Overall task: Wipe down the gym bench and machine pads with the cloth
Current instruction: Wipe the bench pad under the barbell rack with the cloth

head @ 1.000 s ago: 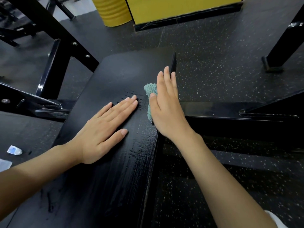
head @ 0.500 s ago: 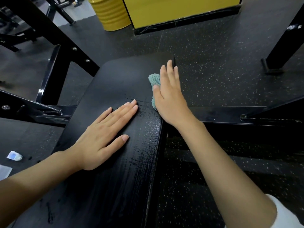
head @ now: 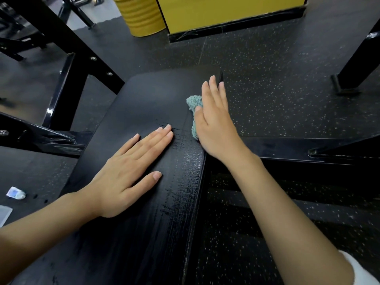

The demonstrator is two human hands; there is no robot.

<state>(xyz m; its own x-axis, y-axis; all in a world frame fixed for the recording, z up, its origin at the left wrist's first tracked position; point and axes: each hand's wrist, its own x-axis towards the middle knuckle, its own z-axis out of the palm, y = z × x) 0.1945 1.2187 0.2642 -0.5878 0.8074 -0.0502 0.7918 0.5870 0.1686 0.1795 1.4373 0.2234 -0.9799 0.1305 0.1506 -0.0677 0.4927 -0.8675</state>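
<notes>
Head view. Item record, gym bench wipe-down.

- Bench [head: 148, 99]: black padded top running away from the person. A wet sheen with streaks [head: 181, 182] runs along its right half. The far-left part looks dull, so it is probably not yet wiped.
- Cloth [head: 193, 101]: teal, fluffy and bunched. It lies on the bench's right edge toward the far end, mostly hidden under the palm.
- Right grip [head: 213, 124]: a bare hand with fingers straight and together, pressing the cloth flat with nothing curled round it. The fingertips reach nearly to the far corner.
- Left grip [head: 127, 173]: a bare hand spread flat on the middle of the bench, holding nothing and just beside the wet strip.
- Surroundings: speckled rubber floor [head: 277, 79], black steel frame [head: 67, 48], yellow drum [head: 141, 15], and a small white packet [head: 16, 193] on the floor.

Risks, as judged:
- The cloth is only pinned, not grasped, at the very edge. A stroke past the corner could drop it to the floor and dirty it.
- A bunched cloth covers a narrow track, so gaps between passes are likely.
- The bracing palm could slide if it moves onto the wet surface.
</notes>
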